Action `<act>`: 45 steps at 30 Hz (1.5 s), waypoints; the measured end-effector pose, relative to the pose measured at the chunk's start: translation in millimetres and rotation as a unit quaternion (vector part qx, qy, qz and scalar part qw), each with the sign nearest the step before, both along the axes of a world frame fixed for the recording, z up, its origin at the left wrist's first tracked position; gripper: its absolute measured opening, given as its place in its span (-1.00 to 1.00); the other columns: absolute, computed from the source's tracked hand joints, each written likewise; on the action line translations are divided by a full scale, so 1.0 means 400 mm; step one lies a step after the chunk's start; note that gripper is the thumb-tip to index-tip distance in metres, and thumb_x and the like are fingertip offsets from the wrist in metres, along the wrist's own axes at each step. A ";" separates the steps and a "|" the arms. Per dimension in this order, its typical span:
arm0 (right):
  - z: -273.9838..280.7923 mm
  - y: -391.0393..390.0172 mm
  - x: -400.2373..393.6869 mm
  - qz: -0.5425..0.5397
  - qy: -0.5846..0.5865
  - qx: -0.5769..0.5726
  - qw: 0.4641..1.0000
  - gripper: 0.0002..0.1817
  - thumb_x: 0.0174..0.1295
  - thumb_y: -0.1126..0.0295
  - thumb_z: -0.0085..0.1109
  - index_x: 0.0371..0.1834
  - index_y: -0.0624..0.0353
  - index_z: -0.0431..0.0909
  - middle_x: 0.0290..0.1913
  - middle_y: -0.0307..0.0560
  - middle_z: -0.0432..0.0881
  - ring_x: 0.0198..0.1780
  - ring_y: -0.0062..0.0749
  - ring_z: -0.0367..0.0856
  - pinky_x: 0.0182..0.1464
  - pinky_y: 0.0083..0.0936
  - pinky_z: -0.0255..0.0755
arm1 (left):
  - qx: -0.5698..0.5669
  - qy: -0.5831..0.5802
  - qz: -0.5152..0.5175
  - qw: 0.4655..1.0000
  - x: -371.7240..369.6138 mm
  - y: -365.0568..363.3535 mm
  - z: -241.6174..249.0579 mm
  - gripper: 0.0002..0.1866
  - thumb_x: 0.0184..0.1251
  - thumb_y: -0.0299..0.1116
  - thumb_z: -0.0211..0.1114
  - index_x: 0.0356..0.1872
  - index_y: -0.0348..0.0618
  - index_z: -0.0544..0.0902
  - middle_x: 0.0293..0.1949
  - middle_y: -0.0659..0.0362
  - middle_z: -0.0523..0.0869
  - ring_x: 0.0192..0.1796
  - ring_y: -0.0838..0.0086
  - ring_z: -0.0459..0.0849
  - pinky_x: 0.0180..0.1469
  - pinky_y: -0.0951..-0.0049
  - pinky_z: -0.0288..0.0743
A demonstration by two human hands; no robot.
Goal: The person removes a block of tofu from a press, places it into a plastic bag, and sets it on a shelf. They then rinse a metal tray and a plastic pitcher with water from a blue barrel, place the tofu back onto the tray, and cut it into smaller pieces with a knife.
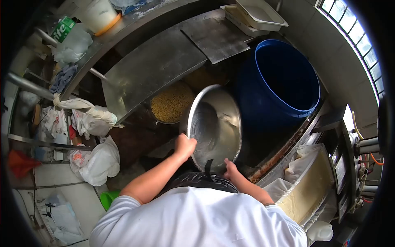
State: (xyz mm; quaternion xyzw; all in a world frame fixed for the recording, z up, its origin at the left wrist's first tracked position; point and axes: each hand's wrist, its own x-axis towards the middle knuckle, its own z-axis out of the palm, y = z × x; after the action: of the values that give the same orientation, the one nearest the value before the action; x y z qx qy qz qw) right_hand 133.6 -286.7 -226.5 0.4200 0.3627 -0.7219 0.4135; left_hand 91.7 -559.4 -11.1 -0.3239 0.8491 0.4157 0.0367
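A large round stainless steel basin (212,138) is held tilted in front of my body, its wide mouth showing a shiny, wet-looking inside. My left hand (186,147) is closed on the basin's left rim. On the near right side of the rim, my right hand (231,169) grips the edge, with part of its fingers hidden. Beyond the basin to the left stands a round container full of yellow beans (170,103). A tall blue plastic drum (247,94), open at the top, is close to the basin's right side.
A steel bench (156,66) runs along the back, carrying a flat metal sheet (216,35) and stacked white trays (261,16). At right is a cloth-lined box (308,185) with a pale yellowish surface. White plastic bags (101,160) and a green container (108,199) stand at left.
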 end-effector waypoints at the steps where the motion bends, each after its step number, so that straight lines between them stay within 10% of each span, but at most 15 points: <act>1: 0.049 -0.014 0.000 0.024 -0.077 0.012 0.997 -0.43 0.61 0.12 0.10 0.51 0.23 0.35 0.48 0.21 0.50 0.45 0.19 0.50 0.45 0.30 0.36 | -0.011 0.028 -0.022 0.999 0.016 0.035 0.052 -0.65 0.15 -0.33 0.42 -0.33 -0.57 0.66 -0.36 -0.33 0.78 -0.25 -0.03 0.85 -0.18 0.08 0.66; 6: -0.052 -0.105 0.032 0.045 -0.079 -0.002 0.996 -0.53 0.45 0.55 0.13 0.41 0.26 0.38 0.20 0.30 0.63 0.28 0.25 0.61 0.18 0.33 0.60 | 0.018 0.116 -0.112 0.987 0.111 0.118 0.279 -0.17 0.25 -0.24 0.54 0.33 -0.72 0.37 -0.25 -0.15 0.84 -0.19 0.07 0.86 -0.06 0.21 0.70; 9: 0.027 -0.166 -0.009 0.186 0.096 -0.036 0.977 -0.51 0.41 0.57 0.17 0.41 0.22 0.39 0.09 0.21 0.68 0.15 0.13 0.71 0.12 0.20 0.67 | 0.088 0.107 -0.185 0.973 0.153 0.165 0.397 0.15 0.37 -0.26 0.53 0.69 -0.42 -0.16 -0.28 -0.01 0.83 -0.29 0.33 0.82 -0.13 0.36 0.68; 12: 0.094 -0.236 -0.038 0.180 0.188 -0.095 0.961 -0.53 0.41 0.54 0.20 0.38 0.22 0.43 0.07 0.16 0.70 0.11 0.05 0.73 0.12 0.12 0.68 | -0.021 0.316 -0.324 0.891 0.159 0.179 0.397 -0.03 0.38 -0.25 0.49 0.64 -0.46 0.12 -0.04 -0.15 0.74 -0.07 0.18 0.75 0.05 0.26 0.65; 19: 0.282 -0.373 -0.123 0.194 0.355 -0.162 0.900 -0.51 0.34 0.53 0.31 0.33 0.27 0.45 0.07 0.16 0.69 0.11 -0.07 0.73 0.11 -0.03 0.69 | 0.101 0.253 -0.293 0.916 0.199 0.034 0.575 -0.36 0.49 -0.37 0.42 0.49 -0.42 0.43 0.07 -0.05 0.74 0.04 0.29 0.74 0.12 0.36 0.63; 23: 0.282 -0.445 -0.253 0.144 0.330 0.197 0.912 -0.60 0.16 0.57 0.44 0.04 0.47 0.54 -0.12 0.22 0.75 -0.15 -0.11 0.77 -0.16 -0.10 0.73 | 0.102 0.316 -0.121 0.935 0.223 -0.153 0.575 -0.57 0.62 -0.46 0.25 0.41 -0.29 0.50 -0.02 0.23 0.74 -0.03 0.65 0.65 0.03 0.53 0.58; 28: 0.634 -0.493 -0.302 0.053 0.433 0.247 0.865 -0.14 0.26 0.50 0.28 0.63 0.09 0.09 0.17 0.12 0.61 0.15 -0.15 0.67 -0.03 -0.25 0.66 | 0.468 0.289 0.206 0.809 0.197 -0.641 0.203 -0.64 0.69 -0.30 0.12 0.36 -0.17 0.51 0.15 0.10 0.71 0.09 0.33 0.72 0.22 0.11 0.63; 32: 0.651 -0.656 -0.446 0.105 0.503 0.329 0.792 -0.04 0.31 0.45 0.29 0.71 -0.11 -0.07 0.17 0.06 0.61 0.03 -0.21 0.68 -0.19 -0.28 0.64 | 0.392 0.318 0.238 0.830 0.141 -0.683 0.222 -0.78 0.62 -0.34 0.19 0.15 -0.15 0.51 -0.02 0.12 0.69 -0.06 0.31 0.73 -0.03 0.10 0.72; 34: 0.740 -0.743 -0.495 0.138 0.499 0.225 0.826 -0.08 0.35 0.43 0.29 0.70 -0.13 -0.04 0.16 0.02 0.61 -0.05 -0.26 0.69 -0.14 -0.30 0.62 | 0.433 0.277 0.326 0.793 0.065 -0.807 0.134 -0.90 0.53 -0.43 0.24 -0.06 -0.16 0.52 -0.26 0.18 0.65 -0.50 0.46 0.57 -0.46 0.32 0.57; 37: 0.799 -0.785 -0.575 0.180 0.512 0.024 0.840 -0.15 0.47 0.25 0.30 0.71 0.15 0.03 0.37 0.05 0.52 0.00 -0.19 0.72 -0.07 -0.23 0.68 | 0.399 0.375 0.370 0.750 -0.027 -0.936 0.151 -0.89 0.59 -0.45 0.23 -0.20 -0.20 0.51 -0.43 0.18 0.61 -0.57 0.45 0.55 -0.59 0.37 0.43; 45: 0.435 -0.550 -0.458 0.286 0.438 0.237 0.819 -0.59 0.50 0.19 0.29 0.25 0.24 0.60 -0.25 -0.13 0.72 -0.38 -0.49 0.65 -0.39 -0.43 0.57 | 0.369 0.427 0.377 0.735 -0.074 -1.131 0.061 -0.87 0.66 -0.43 0.17 0.01 -0.26 0.46 -0.17 0.06 0.65 -0.28 0.35 0.71 -0.21 0.19 0.72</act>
State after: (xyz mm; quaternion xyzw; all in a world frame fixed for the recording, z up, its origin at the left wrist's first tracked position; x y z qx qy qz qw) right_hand -49.5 -506.6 -52.5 0.0221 0.7693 -0.5703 0.2870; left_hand 62.2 -1011.9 13.3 -0.3668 0.3638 0.7710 -0.3724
